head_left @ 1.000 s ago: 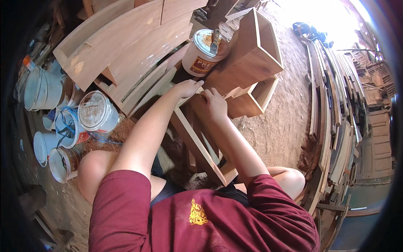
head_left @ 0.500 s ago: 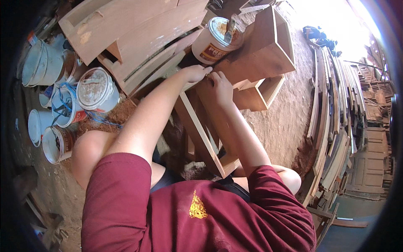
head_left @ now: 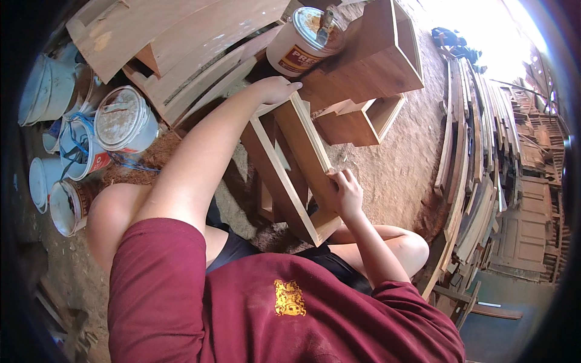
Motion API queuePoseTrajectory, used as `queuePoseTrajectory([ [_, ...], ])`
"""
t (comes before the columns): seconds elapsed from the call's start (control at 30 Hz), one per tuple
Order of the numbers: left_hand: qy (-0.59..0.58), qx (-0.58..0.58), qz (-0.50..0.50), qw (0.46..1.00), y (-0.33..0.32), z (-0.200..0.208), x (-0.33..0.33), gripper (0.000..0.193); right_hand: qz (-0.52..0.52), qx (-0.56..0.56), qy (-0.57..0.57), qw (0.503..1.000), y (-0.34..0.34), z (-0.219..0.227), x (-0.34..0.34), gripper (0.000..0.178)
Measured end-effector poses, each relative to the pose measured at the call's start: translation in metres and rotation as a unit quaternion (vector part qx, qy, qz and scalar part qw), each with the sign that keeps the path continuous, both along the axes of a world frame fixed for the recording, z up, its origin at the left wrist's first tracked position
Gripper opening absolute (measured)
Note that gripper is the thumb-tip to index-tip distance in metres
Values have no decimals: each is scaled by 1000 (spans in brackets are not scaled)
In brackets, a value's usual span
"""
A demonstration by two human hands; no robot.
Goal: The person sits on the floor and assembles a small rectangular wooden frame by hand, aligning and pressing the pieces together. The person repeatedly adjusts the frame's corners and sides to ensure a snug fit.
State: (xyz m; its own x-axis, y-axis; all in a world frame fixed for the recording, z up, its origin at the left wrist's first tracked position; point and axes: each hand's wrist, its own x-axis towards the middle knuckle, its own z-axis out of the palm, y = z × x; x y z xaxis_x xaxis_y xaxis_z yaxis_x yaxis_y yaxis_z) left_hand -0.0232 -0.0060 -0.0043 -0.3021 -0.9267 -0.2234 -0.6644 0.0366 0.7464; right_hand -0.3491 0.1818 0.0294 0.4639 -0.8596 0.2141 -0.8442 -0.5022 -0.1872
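Note:
An open, box-shaped wooden frame (head_left: 279, 181) stands tilted between my bent legs, its narrow edges facing up. At its far end my left hand (head_left: 277, 91) is closed over the corner, the thumb pointing right along the edge. My right hand (head_left: 346, 192) is closed on the frame's right side board, fingertips pinched at the top edge. A thin pale strip (head_left: 311, 136) runs along that edge between my two hands; whether it is a separate piece I cannot tell. The palm sides of both hands are hidden.
Beyond the frame stands a white bucket (head_left: 296, 51) with a brush (head_left: 325, 27) across its lid. Wooden boxes (head_left: 369, 63) sit right of it. Large wooden panels (head_left: 181, 42) lean far left, above several buckets (head_left: 124, 121). Long timber (head_left: 466, 151) is stacked at the right.
My right hand has moved from the frame's far end, beside my left hand, toward me along the right side board. My left hand stays at the far corner. The view has shifted slightly.

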Motion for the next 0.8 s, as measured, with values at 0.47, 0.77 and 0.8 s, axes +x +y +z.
queuePoseTrajectory([
  [0.47, 11, 19, 4, 1000, 3, 3, 2, 70, 19, -35, -41, 998, -31, 3, 43, 9],
  [0.77, 24, 13, 3, 1000, 5, 10, 1, 66, 13, -55, -68, 996, -124, 6, 153, 10],
  [0.8, 32, 14, 2, 999, 5, 8, 3, 66, 23, -59, -73, 995, -129, 9, 161, 11],
])
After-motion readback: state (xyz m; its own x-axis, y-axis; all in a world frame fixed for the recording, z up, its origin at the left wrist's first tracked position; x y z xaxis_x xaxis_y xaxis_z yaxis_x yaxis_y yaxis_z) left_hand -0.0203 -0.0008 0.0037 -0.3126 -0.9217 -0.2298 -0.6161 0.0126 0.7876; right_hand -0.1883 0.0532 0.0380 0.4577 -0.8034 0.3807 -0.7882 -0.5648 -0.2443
